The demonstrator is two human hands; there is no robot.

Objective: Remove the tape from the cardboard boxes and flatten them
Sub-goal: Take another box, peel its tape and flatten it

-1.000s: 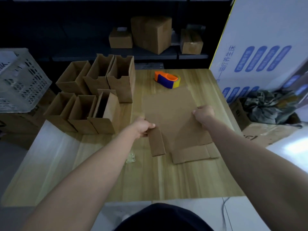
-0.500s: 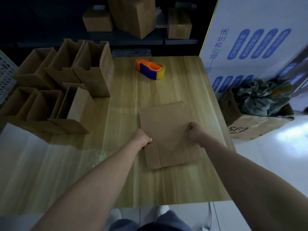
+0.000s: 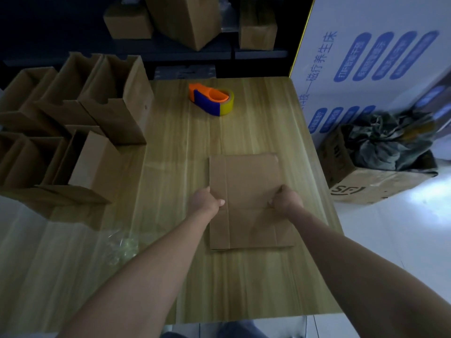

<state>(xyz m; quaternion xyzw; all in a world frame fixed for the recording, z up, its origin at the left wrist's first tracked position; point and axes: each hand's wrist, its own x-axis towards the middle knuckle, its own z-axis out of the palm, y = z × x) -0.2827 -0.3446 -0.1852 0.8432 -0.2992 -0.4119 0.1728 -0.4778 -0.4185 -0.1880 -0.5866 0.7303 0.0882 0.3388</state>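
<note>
A flattened brown cardboard box (image 3: 246,181) lies on the wooden table (image 3: 185,147), right of centre. My left hand (image 3: 206,200) grips its left edge, thumb on top. My right hand (image 3: 286,200) grips its right edge with the fingers curled. Both hands hold it at mid-length. Several open cardboard boxes (image 3: 73,132) stand in a cluster at the table's left side. A crumpled wad of clear tape (image 3: 122,247) rests on the table left of my left forearm.
An orange and blue tape dispenser (image 3: 211,99) sits at the far middle of the table. Shelves behind hold closed cardboard boxes (image 3: 185,18). To the right a large white printed box (image 3: 366,57) stands on the floor, beside an open carton with dark cloth (image 3: 380,162).
The flaps that stuck out at the near end are now folded, leaving a plain rectangle. Both hands moved the flattened box nearer to me and squared it on the table.
</note>
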